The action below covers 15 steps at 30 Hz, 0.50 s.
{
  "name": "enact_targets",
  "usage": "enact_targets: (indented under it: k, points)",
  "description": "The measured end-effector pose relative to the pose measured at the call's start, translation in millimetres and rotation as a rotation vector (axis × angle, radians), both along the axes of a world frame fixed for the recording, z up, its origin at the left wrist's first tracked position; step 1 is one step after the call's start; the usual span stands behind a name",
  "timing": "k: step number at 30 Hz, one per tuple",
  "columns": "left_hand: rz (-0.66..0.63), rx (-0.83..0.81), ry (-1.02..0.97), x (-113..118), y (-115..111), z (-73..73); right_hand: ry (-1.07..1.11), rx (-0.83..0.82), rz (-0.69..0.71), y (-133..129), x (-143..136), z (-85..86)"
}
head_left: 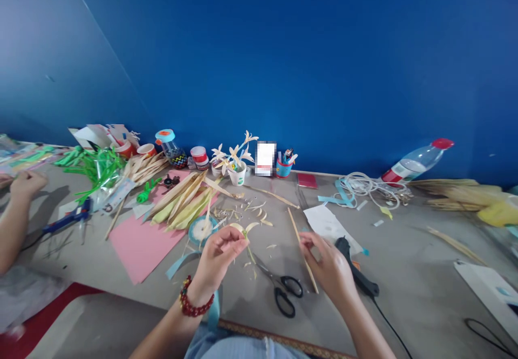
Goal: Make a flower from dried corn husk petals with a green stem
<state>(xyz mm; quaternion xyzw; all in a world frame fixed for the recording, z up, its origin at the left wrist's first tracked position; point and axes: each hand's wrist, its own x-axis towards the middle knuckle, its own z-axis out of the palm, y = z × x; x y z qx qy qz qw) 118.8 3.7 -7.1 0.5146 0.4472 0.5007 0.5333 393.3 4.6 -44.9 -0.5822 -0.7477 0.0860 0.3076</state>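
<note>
My left hand (223, 251), with a red bead bracelet on its wrist, pinches a small husk flower (247, 232) with pale petals and a green stem. Beside a thin wooden stick (297, 228) lying on the table, my right hand (326, 262) hovers with fingers curled and parted, nothing visible between them. Black-handled scissors (279, 283) lie between the hands. Curled pale petals (264, 217) are scattered beyond them. Left of the flower is a roll of light blue ribbon (201, 230). A black glue gun (358, 270) rests right of my right hand.
Dried husks (182, 202) lie on pink paper (140, 245). A cup of husk flowers (237, 175) stands by the blue wall. Toward the right are a white cable (360, 186) and a plastic bottle (416, 162). Another person's hand (28, 183) is at far left, near a blue glue gun (68, 217).
</note>
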Motion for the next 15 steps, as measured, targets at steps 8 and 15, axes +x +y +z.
enact_targets:
  k: [8,15]
  points:
    - [-0.063,-0.036,-0.034,4,2,-6.4,-0.214,0.051,-0.263,-31,88,-34.4]
    - [-0.122,-0.069,-0.015,15,2,-5.3,-0.293,-0.069,-0.097,-39,124,-45.7]
